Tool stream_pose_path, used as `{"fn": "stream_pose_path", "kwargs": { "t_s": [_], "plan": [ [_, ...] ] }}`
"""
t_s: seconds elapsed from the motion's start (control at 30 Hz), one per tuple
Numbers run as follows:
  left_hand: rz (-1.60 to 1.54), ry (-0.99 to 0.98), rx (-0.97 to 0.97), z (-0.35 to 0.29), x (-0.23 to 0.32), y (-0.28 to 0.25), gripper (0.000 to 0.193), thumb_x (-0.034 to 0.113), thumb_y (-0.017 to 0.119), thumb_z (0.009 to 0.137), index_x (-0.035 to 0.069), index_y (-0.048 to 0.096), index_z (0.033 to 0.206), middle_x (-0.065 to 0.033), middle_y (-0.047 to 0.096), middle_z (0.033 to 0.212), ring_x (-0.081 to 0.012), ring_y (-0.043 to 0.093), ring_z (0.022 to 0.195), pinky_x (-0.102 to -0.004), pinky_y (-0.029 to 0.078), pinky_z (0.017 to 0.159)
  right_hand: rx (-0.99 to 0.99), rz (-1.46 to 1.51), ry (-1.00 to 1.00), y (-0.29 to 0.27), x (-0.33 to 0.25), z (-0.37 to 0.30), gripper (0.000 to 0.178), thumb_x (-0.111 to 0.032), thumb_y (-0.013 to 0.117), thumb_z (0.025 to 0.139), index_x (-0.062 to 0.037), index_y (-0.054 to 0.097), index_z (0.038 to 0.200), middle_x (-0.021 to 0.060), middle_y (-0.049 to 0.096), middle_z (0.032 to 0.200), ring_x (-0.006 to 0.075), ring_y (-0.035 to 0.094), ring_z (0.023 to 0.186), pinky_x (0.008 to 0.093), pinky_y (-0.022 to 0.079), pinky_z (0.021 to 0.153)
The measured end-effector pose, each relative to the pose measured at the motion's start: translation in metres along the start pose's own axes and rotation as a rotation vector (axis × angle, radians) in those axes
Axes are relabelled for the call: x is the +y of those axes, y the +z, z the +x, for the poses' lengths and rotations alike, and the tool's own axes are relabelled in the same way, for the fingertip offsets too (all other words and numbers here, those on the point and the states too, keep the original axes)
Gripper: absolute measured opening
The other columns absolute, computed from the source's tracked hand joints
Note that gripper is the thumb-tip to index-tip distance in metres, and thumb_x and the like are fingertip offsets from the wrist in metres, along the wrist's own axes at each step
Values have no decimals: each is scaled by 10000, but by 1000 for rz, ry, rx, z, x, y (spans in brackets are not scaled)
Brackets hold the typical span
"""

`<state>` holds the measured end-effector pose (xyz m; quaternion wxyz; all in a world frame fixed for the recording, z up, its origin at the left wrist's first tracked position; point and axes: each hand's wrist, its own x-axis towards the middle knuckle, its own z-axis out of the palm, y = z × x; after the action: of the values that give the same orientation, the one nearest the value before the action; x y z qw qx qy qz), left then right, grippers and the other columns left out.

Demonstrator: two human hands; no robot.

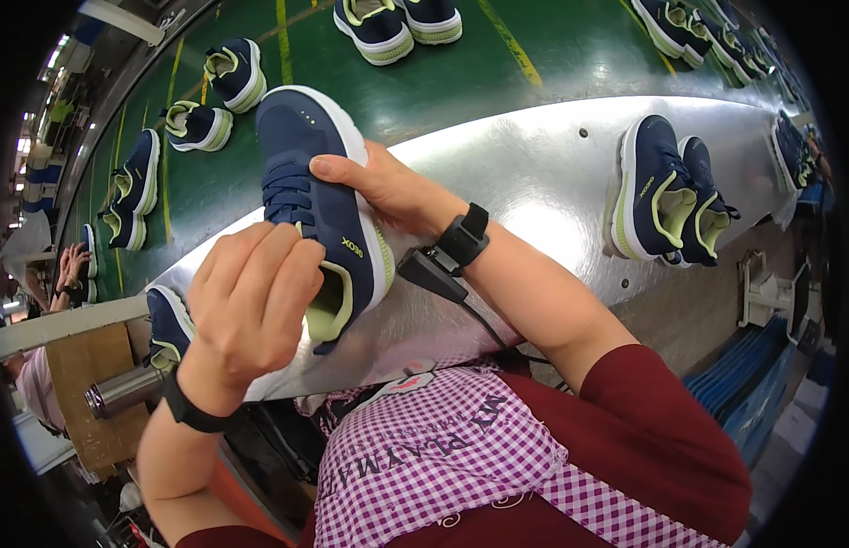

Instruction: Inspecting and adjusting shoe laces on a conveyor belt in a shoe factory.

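A navy sneaker [337,205] with a white and lime sole and lime lining is held up in front of me, its toe pointing away. My right hand [388,187] grips it from the right side, with the thumb across the upper beside the laces. Over the top of the laces my left hand [255,297] is closed, fingers bent and pressed together at the tongue. What exactly those fingers pinch is hidden behind the knuckles. Partly behind my left wrist, another navy sneaker [171,320] rests on the metal ledge.
A pair of matching sneakers [657,187] stands on the shiny metal ledge [534,155] to the right. Beyond it, the green conveyor belt [442,87] carries several more sneakers [374,27]. At the far left show another person's hands [70,269]. A metal roller [123,393] lies at lower left.
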<state>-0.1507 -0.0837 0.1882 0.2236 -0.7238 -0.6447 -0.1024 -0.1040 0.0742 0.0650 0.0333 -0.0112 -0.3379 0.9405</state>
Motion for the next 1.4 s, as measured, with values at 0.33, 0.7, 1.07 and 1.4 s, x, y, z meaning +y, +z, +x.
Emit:
{"fn": "stream_pose_path", "kwargs": {
  "t_s": [0.33, 0.7, 1.07, 1.4],
  "plan": [
    [-351, -805, 195, -39, 24, 2, 323, -111, 622, 784, -29, 622, 1096, -129, 678, 1003, -215, 655, 880, -310, 509, 807, -42, 114, 68, -7, 7, 3, 535, -281, 697, 862, 12, 503, 1265, 78, 624, 1120, 144, 620, 982, 299, 523, 876],
    [-720, -1146, 241, -41, 37, 4, 265, -48, 678, 831, -21, 679, 1095, -106, 707, 940, -146, 673, 865, -258, 521, 802, -66, 138, 64, -9, 9, 3, 542, -274, 662, 886, 32, 460, 1285, 107, 611, 1135, 151, 629, 980, 297, 552, 846],
    [-679, -1045, 95, -38, 21, -1, 258, -35, 702, 792, 5, 694, 1047, -82, 701, 851, -135, 671, 763, -252, 526, 721, -75, 87, 77, -6, 8, 0, 580, -262, 705, 857, 26, 455, 1293, 105, 605, 1146, 156, 625, 989, 301, 547, 859],
    [14, -581, 159, -28, 28, 8, 348, -114, 672, 603, 21, 665, 924, -65, 637, 777, -220, 629, 694, -314, 510, 626, -72, 22, 34, -2, 9, 3, 549, -262, 697, 866, 23, 472, 1279, 99, 614, 1131, 151, 624, 977, 296, 542, 849]
  ]
}}
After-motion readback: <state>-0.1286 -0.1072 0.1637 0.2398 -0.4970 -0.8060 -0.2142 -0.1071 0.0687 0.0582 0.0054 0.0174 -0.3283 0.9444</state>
